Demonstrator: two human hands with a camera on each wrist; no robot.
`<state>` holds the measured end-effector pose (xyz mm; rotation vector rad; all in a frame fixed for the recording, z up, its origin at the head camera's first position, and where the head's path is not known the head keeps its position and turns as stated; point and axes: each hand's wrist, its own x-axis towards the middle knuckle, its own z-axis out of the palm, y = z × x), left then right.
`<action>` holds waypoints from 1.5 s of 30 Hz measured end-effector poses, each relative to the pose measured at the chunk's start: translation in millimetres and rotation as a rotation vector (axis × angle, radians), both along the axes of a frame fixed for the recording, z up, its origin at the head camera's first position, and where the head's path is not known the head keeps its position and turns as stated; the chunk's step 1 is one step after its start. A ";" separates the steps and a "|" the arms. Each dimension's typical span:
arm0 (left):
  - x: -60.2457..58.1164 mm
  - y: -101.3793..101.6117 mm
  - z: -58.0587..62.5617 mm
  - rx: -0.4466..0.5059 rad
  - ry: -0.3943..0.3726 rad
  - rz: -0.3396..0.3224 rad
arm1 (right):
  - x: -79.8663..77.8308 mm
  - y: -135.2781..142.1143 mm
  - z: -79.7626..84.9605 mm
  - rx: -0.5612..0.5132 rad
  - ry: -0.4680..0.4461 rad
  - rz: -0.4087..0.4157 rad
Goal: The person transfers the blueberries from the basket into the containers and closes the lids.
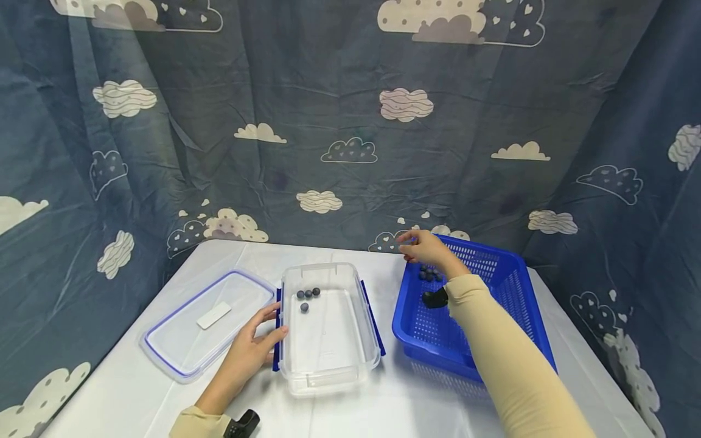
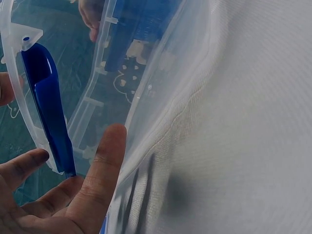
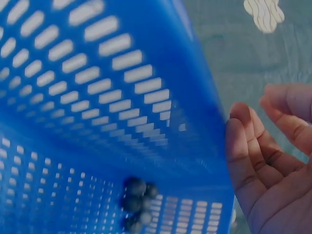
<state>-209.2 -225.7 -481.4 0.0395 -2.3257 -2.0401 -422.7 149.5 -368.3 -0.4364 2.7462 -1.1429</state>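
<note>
A clear plastic box (image 1: pixel 323 340) with blue side latches stands mid-table, several blueberries (image 1: pixel 308 294) inside its far left part. My left hand (image 1: pixel 254 344) rests against the box's left side, its fingers spread around the blue latch (image 2: pixel 51 105) and fairly straight. Over the far left corner of a blue perforated basket (image 1: pixel 408 334) is my right hand (image 1: pixel 427 248). Its fingers are loosely bent beside the rim, with nothing seen between them in the right wrist view. More blueberries (image 3: pixel 136 202) lie clustered in the basket corner below that hand.
Left of the box, a clear lid (image 1: pixel 181 331) with a blue seal and a white label (image 1: pixel 214 316) lies flat. A white cloth (image 1: pixel 350 420) covers the table. Dark curtains (image 1: pixel 323 79) with cloud prints hang behind and at both sides.
</note>
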 end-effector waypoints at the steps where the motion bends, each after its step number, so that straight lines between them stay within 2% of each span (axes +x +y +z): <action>1: 0.1 -0.1 0.0 0.002 -0.001 0.000 | 0.0 3.6 -0.1 0.005 -0.003 -0.006; 14: -1.7 -2.2 0.1 -0.008 0.005 0.011 | -2.4 39.6 -18.3 0.019 -0.058 -0.074; 21: -1.4 -1.9 0.3 0.004 0.005 0.005 | -11.1 57.8 -40.3 0.096 -0.070 -0.114; 32: -3.1 -2.5 -0.3 0.004 -0.002 0.008 | -2.2 71.5 -53.5 0.184 -0.162 -0.172; 40: -3.8 -1.7 -2.9 0.016 0.004 0.008 | -0.6 77.0 -66.1 0.203 -0.175 -0.172; 45: -3.9 -1.8 -2.9 0.017 0.004 0.005 | -1.9 76.8 -71.5 0.244 -0.114 -0.168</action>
